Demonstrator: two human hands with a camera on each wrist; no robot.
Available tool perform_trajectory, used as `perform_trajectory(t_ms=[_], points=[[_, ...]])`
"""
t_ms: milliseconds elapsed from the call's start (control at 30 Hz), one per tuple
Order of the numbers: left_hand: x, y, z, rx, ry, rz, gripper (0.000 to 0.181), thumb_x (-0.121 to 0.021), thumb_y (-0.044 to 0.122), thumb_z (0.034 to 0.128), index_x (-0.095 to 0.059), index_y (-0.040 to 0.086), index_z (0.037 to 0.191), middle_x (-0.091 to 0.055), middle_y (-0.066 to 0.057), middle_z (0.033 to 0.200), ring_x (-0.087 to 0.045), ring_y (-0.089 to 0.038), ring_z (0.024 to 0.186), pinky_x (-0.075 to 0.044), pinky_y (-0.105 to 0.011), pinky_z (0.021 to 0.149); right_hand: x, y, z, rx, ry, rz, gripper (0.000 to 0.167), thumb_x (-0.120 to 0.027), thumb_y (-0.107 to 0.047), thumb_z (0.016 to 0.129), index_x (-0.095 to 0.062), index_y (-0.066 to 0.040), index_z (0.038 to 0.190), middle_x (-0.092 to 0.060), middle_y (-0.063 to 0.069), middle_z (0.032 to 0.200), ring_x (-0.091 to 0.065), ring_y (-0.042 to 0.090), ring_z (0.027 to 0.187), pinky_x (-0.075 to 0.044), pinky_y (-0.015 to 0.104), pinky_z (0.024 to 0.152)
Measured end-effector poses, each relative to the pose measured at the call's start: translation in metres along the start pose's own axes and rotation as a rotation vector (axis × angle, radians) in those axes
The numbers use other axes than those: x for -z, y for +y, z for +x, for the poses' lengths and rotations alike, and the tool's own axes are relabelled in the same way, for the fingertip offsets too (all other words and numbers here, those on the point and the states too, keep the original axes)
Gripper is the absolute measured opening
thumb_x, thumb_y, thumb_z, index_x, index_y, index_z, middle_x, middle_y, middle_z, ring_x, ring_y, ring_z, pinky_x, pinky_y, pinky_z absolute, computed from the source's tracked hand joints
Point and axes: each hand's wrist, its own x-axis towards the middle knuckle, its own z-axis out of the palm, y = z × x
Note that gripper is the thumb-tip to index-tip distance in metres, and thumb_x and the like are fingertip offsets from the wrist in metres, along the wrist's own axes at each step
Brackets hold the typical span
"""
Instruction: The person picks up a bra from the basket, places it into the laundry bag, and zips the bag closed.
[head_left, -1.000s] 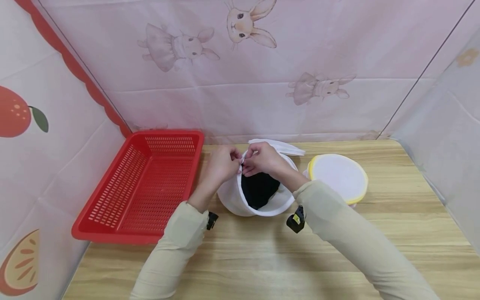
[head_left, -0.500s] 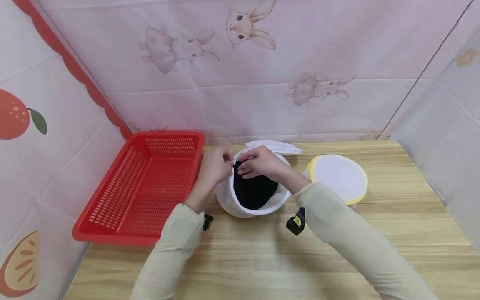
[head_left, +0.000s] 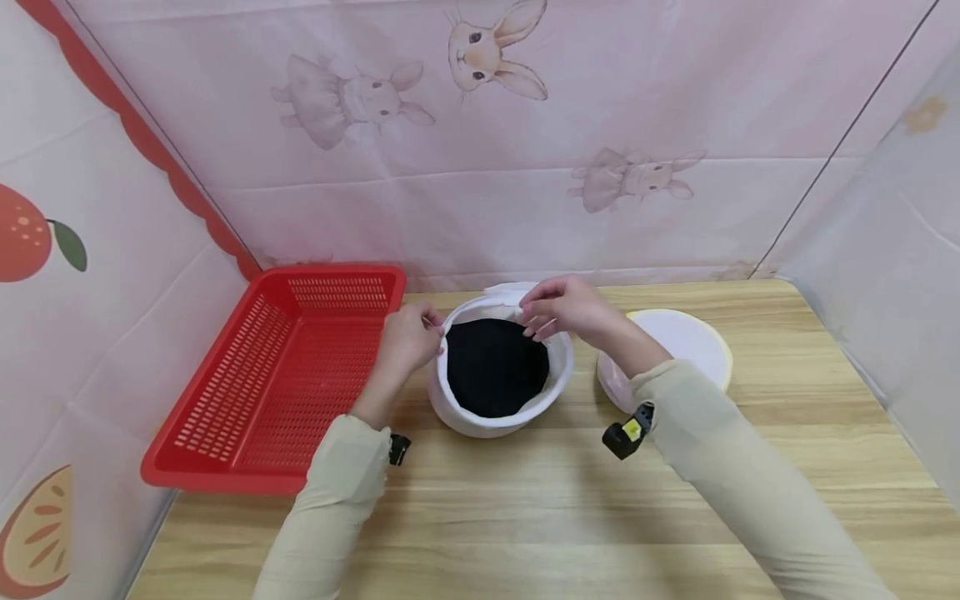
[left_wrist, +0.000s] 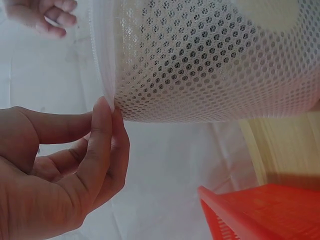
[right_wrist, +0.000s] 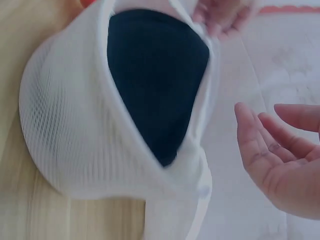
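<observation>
A round white mesh laundry bag (head_left: 480,427) stands on the table with its top unzipped. Black fabric (head_left: 495,367) fills its inside; what kind of item it is cannot be told. My left hand (head_left: 408,337) pinches the rim at the bag's left side, and the left wrist view shows thumb and fingertips on the zipper edge (left_wrist: 104,75). My right hand (head_left: 573,312) hovers over the right back rim, fingers loosely bent. The right wrist view shows that hand (right_wrist: 285,155) apart from the bag, holding nothing. The bag's white lid flap (head_left: 504,289) lies folded back behind the opening.
A red plastic basket (head_left: 322,392) stands left of the bag, near the left forearm. To the right sits another round white mesh bag (head_left: 686,342) with yellow trim, partly behind my right forearm. A printed cloth wall (head_left: 487,225) closes off the table's back.
Both hands started together at the rim's left back. My right hand has let go and moved right; my left hand has drawn the rim left, and the opening now looks wider and rounder.
</observation>
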Motion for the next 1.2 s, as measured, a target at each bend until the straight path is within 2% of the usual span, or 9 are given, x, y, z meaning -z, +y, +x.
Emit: perform_trajectory(t_ms=[133,267,433,600,800,1200], points=[[0.0,-0.006,0.001,0.012,-0.003,-0.02,0.008,-0.058,0.007,0.0852,-0.063,0.001,0.087,-0.062,-0.012,0.079,-0.061,-0.022,0.068,-0.045,-0.028,0.057,0.018,0.003,-0.005,-0.009,0.075,-0.044,0.019,-0.047,0.003,0.091,-0.049,0.018,0.103,-0.063,0.011,0.077,-0.062,0.017,0.064,-0.054,0.031,0.063],[0.0,-0.011,0.002,0.015,0.002,-0.033,0.008,-0.058,0.007,0.0853,-0.063,0.001,0.087,-0.062,-0.012,0.078,-0.061,-0.019,0.063,-0.044,-0.027,0.056,0.033,0.009,-0.01,-0.036,0.134,-0.118,0.02,-0.048,0.002,0.09,-0.05,0.018,0.102,-0.063,0.012,0.078,-0.061,0.016,0.063,-0.053,0.03,0.062],[0.0,-0.012,0.002,0.01,0.007,-0.029,0.008,-0.058,0.007,0.0848,-0.063,0.001,0.085,-0.062,-0.011,0.076,-0.061,-0.019,0.063,-0.043,-0.026,0.055,0.043,0.02,-0.013,-0.065,0.16,-0.168,0.019,-0.048,0.0,0.091,-0.054,0.016,0.099,-0.062,0.011,0.078,-0.06,0.016,0.063,-0.053,0.028,0.06],[0.0,-0.012,0.002,0.013,0.007,-0.024,0.008,-0.058,0.008,0.0848,-0.063,0.001,0.085,-0.062,-0.011,0.075,-0.06,-0.02,0.065,-0.042,-0.026,0.054,0.044,0.032,-0.013,-0.086,0.137,-0.169,0.019,-0.046,0.005,0.088,-0.054,0.017,0.1,-0.062,0.009,0.074,-0.058,0.014,0.058,-0.052,0.026,0.057],[0.0,-0.014,0.002,0.023,0.0,-0.026,0.008,-0.058,0.007,0.0845,-0.063,0.001,0.086,-0.063,-0.011,0.075,-0.06,-0.021,0.065,-0.043,-0.027,0.055,0.037,0.041,-0.01,-0.092,0.123,-0.196,0.014,-0.055,0.004,0.084,-0.058,0.014,0.093,-0.061,0.007,0.072,-0.055,0.012,0.055,-0.05,0.024,0.053],[0.005,-0.018,0.003,0.041,-0.031,-0.03,0.01,-0.058,0.007,0.0848,-0.064,0.0,0.09,-0.063,-0.012,0.079,-0.06,-0.022,0.066,-0.046,-0.027,0.057,0.027,0.045,-0.011,-0.086,-0.001,-0.231,0.005,-0.057,0.007,0.081,-0.058,0.01,0.085,-0.055,0.008,0.06,-0.052,0.013,0.051,-0.046,0.023,0.048]])
